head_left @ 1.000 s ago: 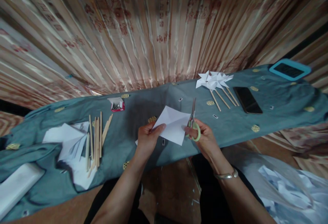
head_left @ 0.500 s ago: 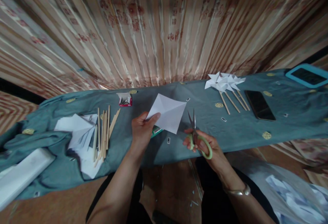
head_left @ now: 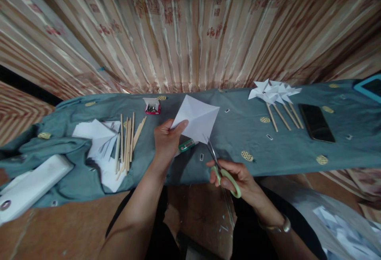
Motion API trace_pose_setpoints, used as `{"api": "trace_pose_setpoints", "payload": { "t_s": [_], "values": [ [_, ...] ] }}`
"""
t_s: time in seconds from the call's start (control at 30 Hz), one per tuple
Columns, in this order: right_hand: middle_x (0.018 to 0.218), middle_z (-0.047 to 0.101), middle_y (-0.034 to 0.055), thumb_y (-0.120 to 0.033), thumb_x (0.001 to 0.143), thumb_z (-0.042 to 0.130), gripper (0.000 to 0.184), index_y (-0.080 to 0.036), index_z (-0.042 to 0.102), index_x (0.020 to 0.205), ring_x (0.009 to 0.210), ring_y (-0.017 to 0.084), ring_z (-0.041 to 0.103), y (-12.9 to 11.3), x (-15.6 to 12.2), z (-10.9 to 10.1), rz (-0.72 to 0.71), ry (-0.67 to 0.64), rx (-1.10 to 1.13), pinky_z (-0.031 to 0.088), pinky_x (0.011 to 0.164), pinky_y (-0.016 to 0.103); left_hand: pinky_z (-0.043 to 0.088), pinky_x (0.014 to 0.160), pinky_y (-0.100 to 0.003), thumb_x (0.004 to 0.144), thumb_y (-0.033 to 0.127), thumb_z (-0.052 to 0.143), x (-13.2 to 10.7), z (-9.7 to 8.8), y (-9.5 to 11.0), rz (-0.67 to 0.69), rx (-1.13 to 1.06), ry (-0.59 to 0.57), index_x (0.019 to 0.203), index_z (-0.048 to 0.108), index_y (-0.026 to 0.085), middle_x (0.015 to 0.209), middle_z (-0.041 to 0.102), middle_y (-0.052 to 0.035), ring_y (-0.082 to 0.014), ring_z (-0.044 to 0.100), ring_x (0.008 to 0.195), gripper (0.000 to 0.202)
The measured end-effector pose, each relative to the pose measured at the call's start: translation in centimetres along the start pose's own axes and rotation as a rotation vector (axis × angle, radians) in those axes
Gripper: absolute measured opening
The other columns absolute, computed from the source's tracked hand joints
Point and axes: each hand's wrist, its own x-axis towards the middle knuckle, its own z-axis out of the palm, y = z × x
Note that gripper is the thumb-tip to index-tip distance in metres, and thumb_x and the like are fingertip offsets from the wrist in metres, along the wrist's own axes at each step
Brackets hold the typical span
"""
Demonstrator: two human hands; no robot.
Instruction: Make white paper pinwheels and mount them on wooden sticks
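Note:
My left hand [head_left: 167, 140] pinches the left corner of a creased white paper square [head_left: 198, 120], holding it tilted above the blue-green cloth [head_left: 232, 149]. My right hand [head_left: 232, 176] grips green-handled scissors [head_left: 222, 168]; their blade tips reach the paper's lower corner. A small green item [head_left: 187, 145] lies on the cloth under the paper.
Wooden sticks [head_left: 127, 143] and white paper sheets [head_left: 97, 139] lie at the left. A red box of pins [head_left: 152, 106] sits near the back. Finished paper pinwheels [head_left: 274, 93] and a black phone [head_left: 316, 122] are at the right. A patterned curtain hangs behind.
The scissors came away from the paper's right edge, swung down and now point up-left at its lower corner. My left hand lifted and turned the paper.

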Motion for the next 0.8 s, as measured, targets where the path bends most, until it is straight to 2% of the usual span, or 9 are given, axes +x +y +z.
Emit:
{"api": "trace_pose_setpoints", "payload": {
  "t_s": [0.33,0.8],
  "values": [
    [0.069,0.065,0.0010,-0.051,0.069,0.080,0.045,-0.023,0.075,0.103,0.059,0.012,0.051,0.5,0.2,0.0,0.026,0.044,0.011,0.042,0.054,0.025,0.045,0.054,-0.021,0.066,0.030,0.077,0.0,0.2,-0.5,0.036,0.058,-0.031,0.069,0.073,0.015,0.062,0.067,0.0023,-0.0121,0.058,0.059,0.016],
    [0.067,0.062,-0.0002,-0.050,0.070,0.080,0.044,-0.023,0.075,0.104,0.057,0.011,0.049,0.3,0.2,0.1,0.009,0.071,-0.011,0.040,0.052,0.025,0.045,0.056,-0.022,0.066,0.033,0.078,-0.1,0.3,-1.1,0.019,0.068,-0.071,0.069,0.073,0.017,0.063,0.067,0.0027,-0.0123,0.058,0.059,0.018]
  ]
}}
